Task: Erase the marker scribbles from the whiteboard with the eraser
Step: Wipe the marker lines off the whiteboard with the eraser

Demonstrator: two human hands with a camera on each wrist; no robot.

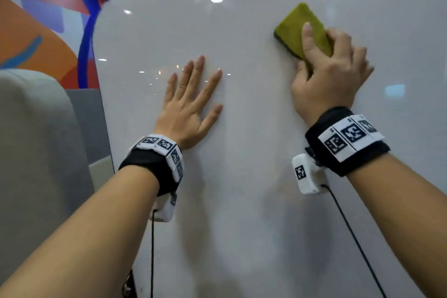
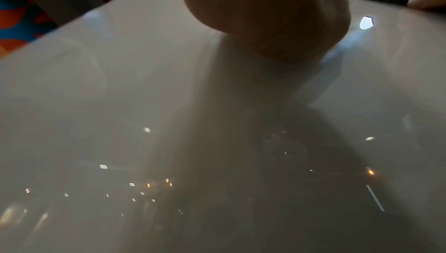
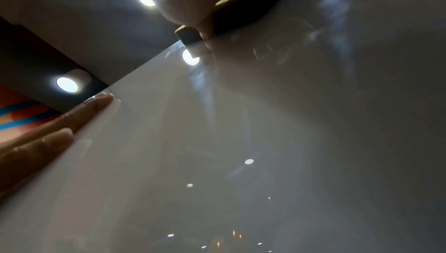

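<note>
Left hand [image 1: 187,104]: flat, fingers spread, on the whiteboard [image 1: 254,176].
Right hand [image 1: 331,75]: holds the yellow eraser [image 1: 295,24] against it.

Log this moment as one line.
left hand: flat on glossy whiteboard | right hand: presses olive-yellow felt eraser on board | scribbles: none visible
</note>
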